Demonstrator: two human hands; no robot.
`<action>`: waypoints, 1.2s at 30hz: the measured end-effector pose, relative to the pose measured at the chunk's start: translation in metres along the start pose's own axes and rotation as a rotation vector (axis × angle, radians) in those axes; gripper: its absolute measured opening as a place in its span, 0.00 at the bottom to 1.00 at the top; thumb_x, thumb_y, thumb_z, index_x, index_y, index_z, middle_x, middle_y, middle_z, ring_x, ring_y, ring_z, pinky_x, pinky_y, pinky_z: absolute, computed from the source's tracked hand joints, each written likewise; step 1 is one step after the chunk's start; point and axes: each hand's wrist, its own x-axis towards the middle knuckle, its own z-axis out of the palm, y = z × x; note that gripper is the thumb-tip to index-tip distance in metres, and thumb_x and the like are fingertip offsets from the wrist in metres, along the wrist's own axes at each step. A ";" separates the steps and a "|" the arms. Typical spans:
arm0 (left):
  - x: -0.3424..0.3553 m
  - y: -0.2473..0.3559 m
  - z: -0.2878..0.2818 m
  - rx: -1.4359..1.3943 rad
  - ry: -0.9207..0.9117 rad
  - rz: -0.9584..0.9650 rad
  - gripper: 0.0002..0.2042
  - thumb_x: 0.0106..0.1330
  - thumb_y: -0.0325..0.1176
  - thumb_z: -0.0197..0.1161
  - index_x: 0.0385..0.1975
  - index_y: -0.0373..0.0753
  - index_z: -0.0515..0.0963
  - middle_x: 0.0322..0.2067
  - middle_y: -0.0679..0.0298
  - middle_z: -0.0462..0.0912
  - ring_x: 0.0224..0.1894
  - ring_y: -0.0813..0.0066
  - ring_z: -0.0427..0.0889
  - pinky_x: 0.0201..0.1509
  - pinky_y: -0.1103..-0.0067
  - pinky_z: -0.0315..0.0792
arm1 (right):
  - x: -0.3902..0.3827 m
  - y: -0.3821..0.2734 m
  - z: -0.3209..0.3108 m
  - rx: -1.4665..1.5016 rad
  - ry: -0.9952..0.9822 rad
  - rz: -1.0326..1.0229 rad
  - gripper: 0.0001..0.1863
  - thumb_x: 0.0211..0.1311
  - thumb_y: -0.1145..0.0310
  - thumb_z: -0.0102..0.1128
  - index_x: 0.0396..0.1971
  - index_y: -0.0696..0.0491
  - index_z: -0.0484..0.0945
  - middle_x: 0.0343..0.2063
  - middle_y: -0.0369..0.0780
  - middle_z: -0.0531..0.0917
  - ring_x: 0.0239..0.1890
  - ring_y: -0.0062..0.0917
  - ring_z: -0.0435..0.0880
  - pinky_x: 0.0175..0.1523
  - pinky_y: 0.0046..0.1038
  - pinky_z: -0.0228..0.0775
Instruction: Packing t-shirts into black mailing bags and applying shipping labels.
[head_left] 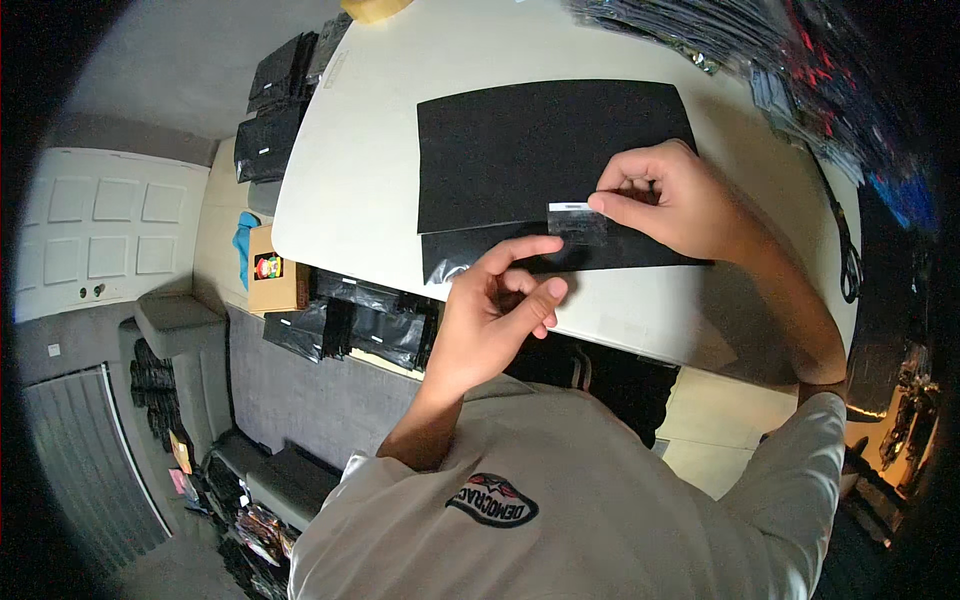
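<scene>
A flat black rectangle (550,150), perhaps folded cloth, lies on the white table in front of me. A black flap (480,252) along its near edge looks like glossy plastic at the left corner. Over that edge is a small clear plastic piece (580,230) with a white strip on top. My right hand (665,200) pinches the strip's right end between thumb and fingers. Just left of the clear piece, my left hand (505,310) has its index finger and thumb apart, holding nothing. The index fingertip is close to the piece; whether it touches I cannot tell.
Clear-wrapped packets (690,30) are piled along the table's far right edge. Black-handled scissors (851,275) lie at the right rim. A yellow tape roll (375,8) sits at the far edge. Left of the table (350,170) are stacked black packages (268,145) and a cardboard box (275,285).
</scene>
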 end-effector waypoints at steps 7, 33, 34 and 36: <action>0.006 0.015 -0.007 -0.121 -0.100 -0.143 0.26 0.76 0.36 0.64 0.69 0.34 0.67 0.22 0.65 0.84 0.20 0.83 0.81 0.22 0.88 0.68 | 0.009 0.011 0.005 -0.151 0.055 -0.044 0.10 0.65 0.69 0.69 0.29 0.60 0.83 0.14 0.38 0.80 0.18 0.14 0.74 0.24 0.25 0.63; 0.015 0.023 -0.009 -0.005 -0.121 -0.319 0.26 0.76 0.40 0.65 0.69 0.36 0.69 0.20 0.67 0.84 0.19 0.83 0.82 0.18 0.89 0.65 | 0.014 0.021 0.010 -0.286 0.088 -0.110 0.12 0.62 0.68 0.70 0.25 0.59 0.81 0.14 0.44 0.80 0.16 0.33 0.80 0.26 0.33 0.70; 0.015 0.022 -0.009 -0.005 -0.119 -0.319 0.26 0.76 0.40 0.65 0.69 0.36 0.69 0.20 0.67 0.84 0.19 0.83 0.82 0.18 0.89 0.65 | 0.015 0.021 0.011 -0.285 0.087 -0.112 0.12 0.62 0.68 0.70 0.25 0.59 0.81 0.14 0.44 0.80 0.16 0.33 0.80 0.26 0.33 0.70; 0.015 0.021 -0.009 -0.002 -0.116 -0.318 0.26 0.76 0.40 0.65 0.69 0.35 0.69 0.20 0.67 0.84 0.19 0.84 0.82 0.18 0.89 0.65 | 0.014 0.019 0.010 -0.293 0.076 -0.094 0.12 0.62 0.69 0.70 0.24 0.59 0.81 0.14 0.44 0.80 0.16 0.32 0.80 0.27 0.34 0.70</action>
